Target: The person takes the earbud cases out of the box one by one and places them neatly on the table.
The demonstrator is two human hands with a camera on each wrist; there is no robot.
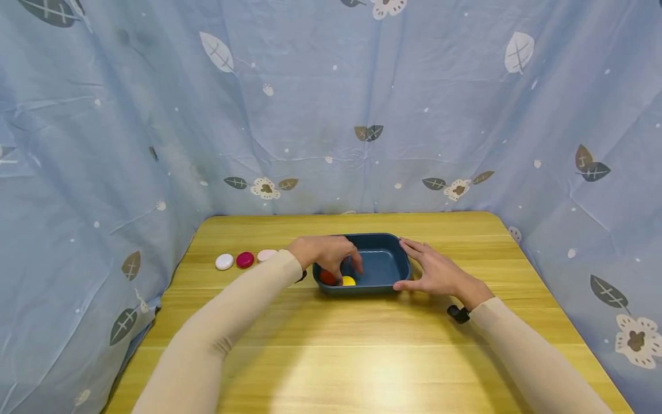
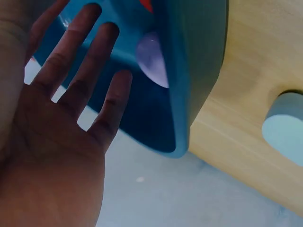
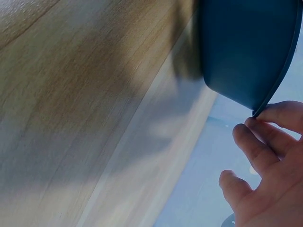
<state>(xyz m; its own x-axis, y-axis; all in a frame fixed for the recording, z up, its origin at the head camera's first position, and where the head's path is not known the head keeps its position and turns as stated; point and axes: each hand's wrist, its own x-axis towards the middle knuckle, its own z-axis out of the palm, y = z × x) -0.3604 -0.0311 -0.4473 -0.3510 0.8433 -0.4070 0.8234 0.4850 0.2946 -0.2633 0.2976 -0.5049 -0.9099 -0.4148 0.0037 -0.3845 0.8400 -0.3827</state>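
Left hand [image 1: 332,253], fingers spread, is in the navy tray's [image 1: 369,289] 9 o'clock half, yellow disc [image 1: 349,281] inside at its 5 o'clock, nearer than to right hand [image 1: 433,271], spread at the 3 o'clock rim; tray's long axis runs 9-to-3.

It's a curtained nook, floral drapes [image 1: 310,103] edging a wooden table [image 1: 351,345].

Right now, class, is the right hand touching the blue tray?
Touching: the right wrist view shows the right hand with fingertips against the blue tray at its rim.
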